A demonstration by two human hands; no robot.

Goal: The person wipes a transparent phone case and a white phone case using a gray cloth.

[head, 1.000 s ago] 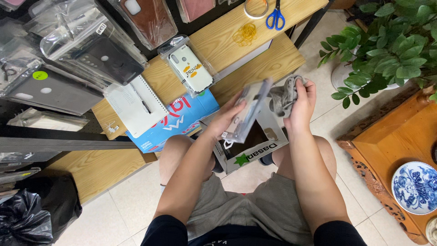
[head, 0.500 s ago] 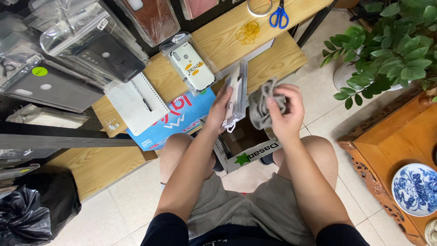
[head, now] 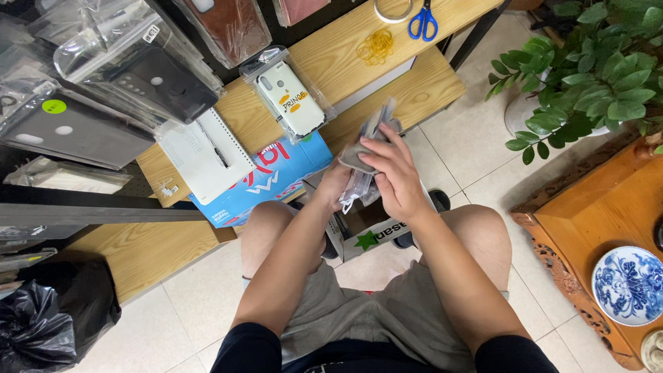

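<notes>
Closely curled, the fingers of the right hand (head: pixel 394 176) are wrapped over a grey phone case (head: pixel 359 155) in a clear sleeve (head: pixel 378 121), gripped from below by the left hand (head: pixel 335 186). One open carton (head: pixel 366 235) is seen beneath, between the knees; one blue box (head: pixel 276 173) and one notebook (head: pixel 204 155) are laid on the tabletop (head: pixel 331 65).

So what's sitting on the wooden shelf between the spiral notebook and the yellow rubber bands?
In the head view, a white phone case in a clear plastic sleeve lies on the wooden shelf, between the spiral notebook and the yellow rubber bands.
</notes>
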